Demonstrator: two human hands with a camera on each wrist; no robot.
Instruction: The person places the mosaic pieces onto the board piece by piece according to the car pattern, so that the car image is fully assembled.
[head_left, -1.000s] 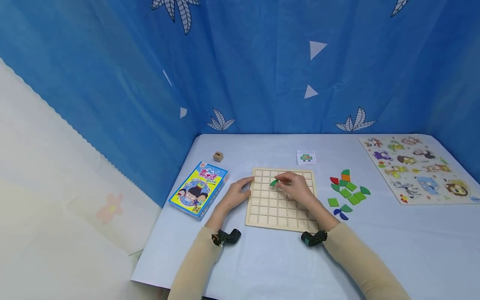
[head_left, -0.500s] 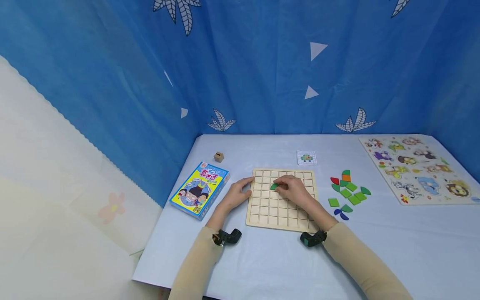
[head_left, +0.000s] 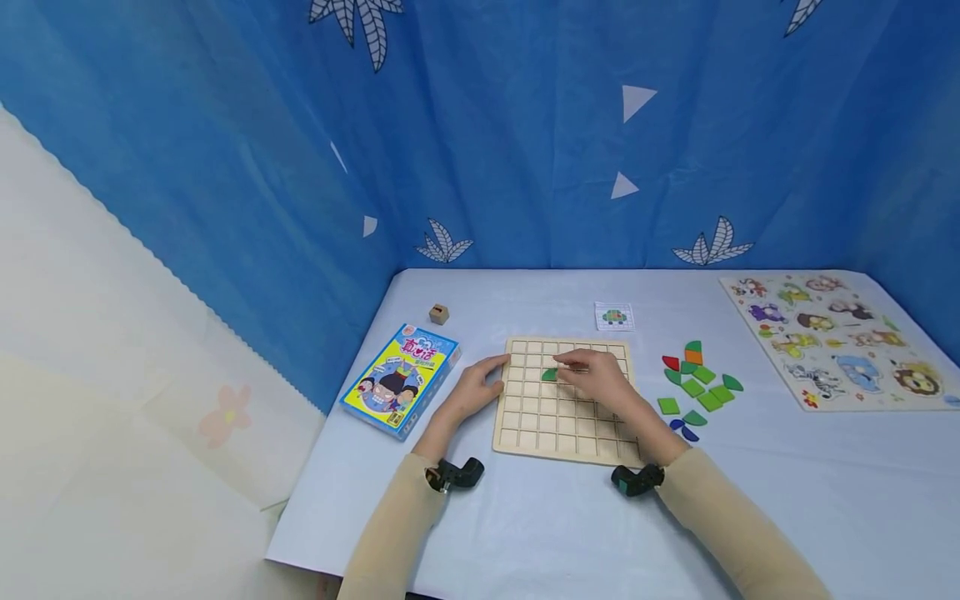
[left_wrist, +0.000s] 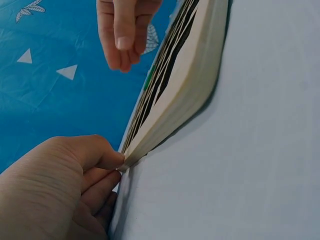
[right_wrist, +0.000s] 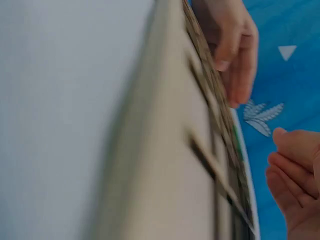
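We see the wooden grid board (head_left: 540, 422) lying flat on the pale-covered table (head_left: 540, 533), and everything sits around it. At its left edge, near the far corner, our left hand (head_left: 472, 389) rests its relaxed fingertips against the rim, thumb and forefinger slightly parted in the head view. Over the board, our right hand (head_left: 597, 379) has its thumb and fingers drawn narrow, tips near each other, just above a green piece (head_left: 549, 375) that lies on the board's grid; both wrist views show a gap between them. Right of the board we have loose coloured pieces (head_left: 708, 398), and farther right an animal puzzle (head_left: 847, 402). Beyond its far edge lies a small picture card (head_left: 614, 317); left of it, a cartoon box (head_left: 401, 379), with a wooden block (head_left: 438, 314) behind.
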